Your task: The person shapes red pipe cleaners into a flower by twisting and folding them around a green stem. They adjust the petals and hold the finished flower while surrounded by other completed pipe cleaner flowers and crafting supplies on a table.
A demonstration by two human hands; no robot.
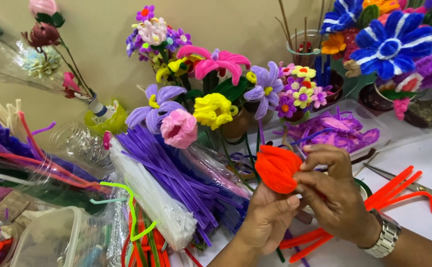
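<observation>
left hand (270, 210): curled up from below, thumb and fingers pinching the base of the orange pipe-cleaner flower (277, 168), so it's closed around it, not spread

orange flower: sits right between both hands, held up just above the worktop (424, 217), in front of the purple stuff

right hand (332, 190): fingers bent over the flower's right edge, fingertips pressing the petals, thumb tucked under; silver watch (385, 237) on the wrist

far left packages: clear plastic tub (52, 240) at the bottom corner, crinkly clear bags with mixed colour stems above it

middle-left packages: long clear sleeve of white pipe cleaners (149, 198), lying diagonal, next to a fat bundle of purple pipe cleaners (181, 183) also in clear wrap

behind the hands: clear tray (342, 131) with loose purple petals, plus a row of finished flowers in small pots

right side: loose orange pipe cleaners (399, 190) on the worktop, just beside the right hand; scissors (424, 190) with blue handles lying across them

labels: can't make out any from here
</observation>
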